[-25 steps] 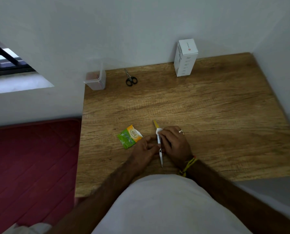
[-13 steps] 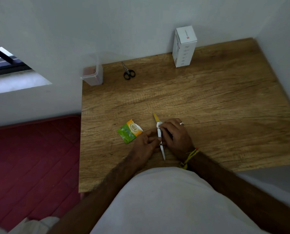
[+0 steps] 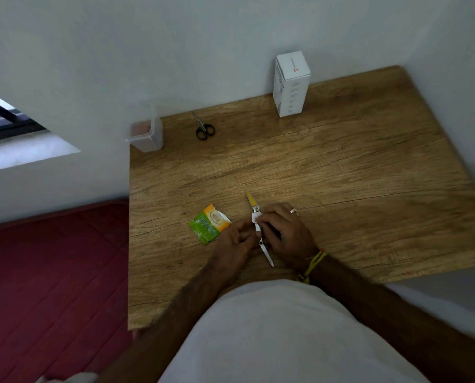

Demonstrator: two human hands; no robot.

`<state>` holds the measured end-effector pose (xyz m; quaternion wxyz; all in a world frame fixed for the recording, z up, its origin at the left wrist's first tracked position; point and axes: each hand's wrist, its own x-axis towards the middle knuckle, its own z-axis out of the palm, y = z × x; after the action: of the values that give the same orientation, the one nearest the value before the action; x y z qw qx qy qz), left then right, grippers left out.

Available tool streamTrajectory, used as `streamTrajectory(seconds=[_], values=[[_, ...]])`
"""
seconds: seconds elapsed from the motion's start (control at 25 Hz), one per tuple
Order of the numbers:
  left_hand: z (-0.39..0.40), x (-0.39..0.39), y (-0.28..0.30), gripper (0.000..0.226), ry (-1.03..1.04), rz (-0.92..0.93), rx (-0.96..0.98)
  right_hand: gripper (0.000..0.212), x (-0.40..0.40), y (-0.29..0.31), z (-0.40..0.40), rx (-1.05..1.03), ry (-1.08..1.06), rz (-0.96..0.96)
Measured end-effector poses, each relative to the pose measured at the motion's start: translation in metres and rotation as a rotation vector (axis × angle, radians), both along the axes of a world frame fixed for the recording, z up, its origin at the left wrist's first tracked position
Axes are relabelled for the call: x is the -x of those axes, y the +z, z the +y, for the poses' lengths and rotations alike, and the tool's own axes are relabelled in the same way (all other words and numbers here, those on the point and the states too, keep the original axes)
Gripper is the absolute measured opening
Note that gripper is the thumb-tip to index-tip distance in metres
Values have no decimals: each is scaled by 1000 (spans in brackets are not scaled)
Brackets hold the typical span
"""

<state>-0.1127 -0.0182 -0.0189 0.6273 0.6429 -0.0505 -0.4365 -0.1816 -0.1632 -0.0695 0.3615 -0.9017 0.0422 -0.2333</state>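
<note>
The slim white-and-yellow tool (image 3: 266, 252) lies on the near middle of the wooden table (image 3: 341, 175), between the person's two hands. Its yellow end points away toward the wall and its white point toward the person.

The table fills a corner of pale grey walls (image 3: 175, 51). Dark red flooring (image 3: 51, 272) runs along its left side, below a window (image 3: 7, 120). At the table's far edge, against the wall, stand a tall white box (image 3: 292, 84) and a clear plastic container (image 3: 148, 134), with black-handled scissors (image 3: 203, 128) lying flat between them. A torn green-and-orange sachet (image 3: 209, 227) lies just left of the hands.

The right hand (image 3: 286, 230), wearing a ring and a yellow wrist thread, curls over the tool's middle. Its fingertips pinch a small white strip (image 3: 256, 218) against the shaft. The left hand (image 3: 235, 239) is curled too, fingers drawn close, with its tips meeting the tool near the lower pivot. I cannot tell from here exactly how they grip it.
</note>
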Motion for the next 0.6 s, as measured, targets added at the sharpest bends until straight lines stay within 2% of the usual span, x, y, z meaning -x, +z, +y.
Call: streamTrajectory(seconds=[0.12, 0.28, 0.44, 0.6], values=[[0, 1, -1, 31, 9, 7, 6, 16, -1, 1, 1, -72, -38, 39], [0, 0, -2, 31, 7, 2, -2, 10, -5, 5, 1, -162, -60, 40], [0, 0, -6, 35, 0, 1, -1, 7, -3, 5, 1, -92, -67, 8], [0, -1, -10, 35, -16, -12, -14, 17, 1, -5, 1, 55, -59, -10]])
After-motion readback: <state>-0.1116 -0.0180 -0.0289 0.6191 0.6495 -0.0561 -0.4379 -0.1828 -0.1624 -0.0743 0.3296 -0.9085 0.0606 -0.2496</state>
